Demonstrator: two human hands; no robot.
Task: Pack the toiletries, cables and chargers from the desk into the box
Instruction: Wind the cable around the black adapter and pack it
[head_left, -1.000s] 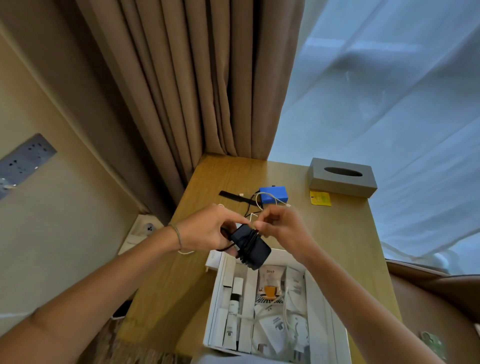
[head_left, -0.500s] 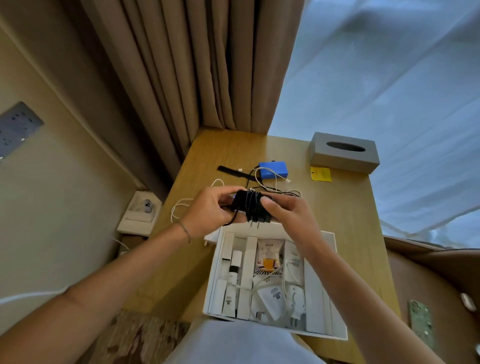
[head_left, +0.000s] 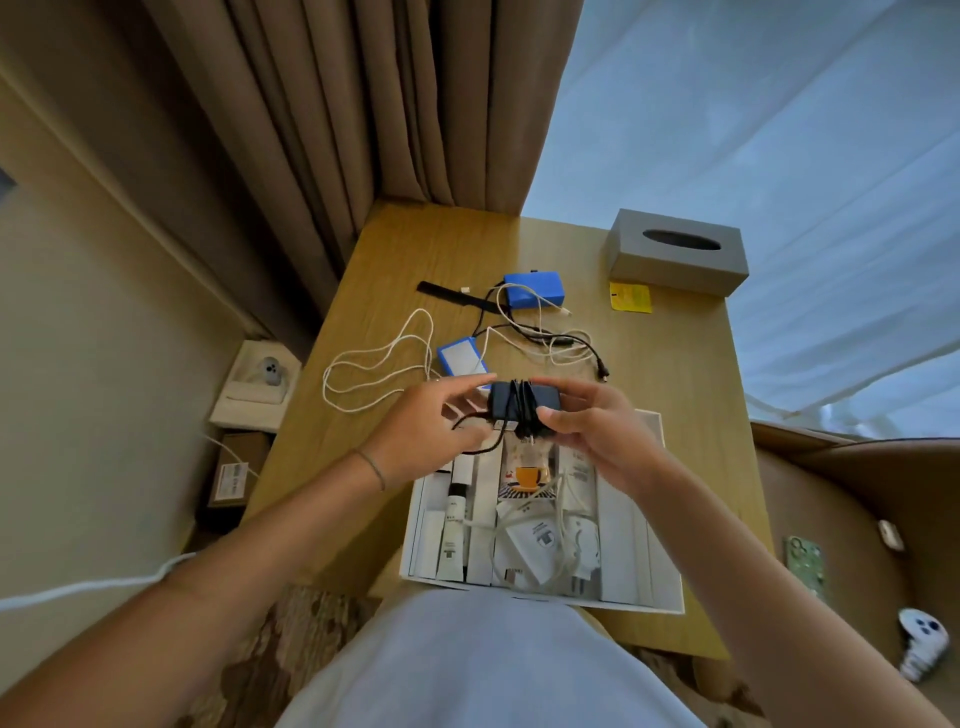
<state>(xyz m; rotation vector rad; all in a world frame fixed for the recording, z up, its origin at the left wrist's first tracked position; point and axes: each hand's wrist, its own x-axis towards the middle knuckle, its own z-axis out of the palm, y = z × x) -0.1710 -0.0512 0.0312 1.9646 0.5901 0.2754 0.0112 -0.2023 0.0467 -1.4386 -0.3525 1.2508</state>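
I hold a black charger (head_left: 524, 401), its cord wound round it, between both hands: left hand (head_left: 431, 431) gripping one end, right hand (head_left: 597, 431) the other, above the far edge of the white box (head_left: 670, 571) on the counter (head_left: 675, 374), loose cables (head_left: 379, 358) just beyond.

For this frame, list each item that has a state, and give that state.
Black charger brick: cord wrapped around it, held by left hand and right hand above the box.
White cardboard box: open, partly filled.
White cable: loose on the wooden desk.
Grey tissue box: upright.
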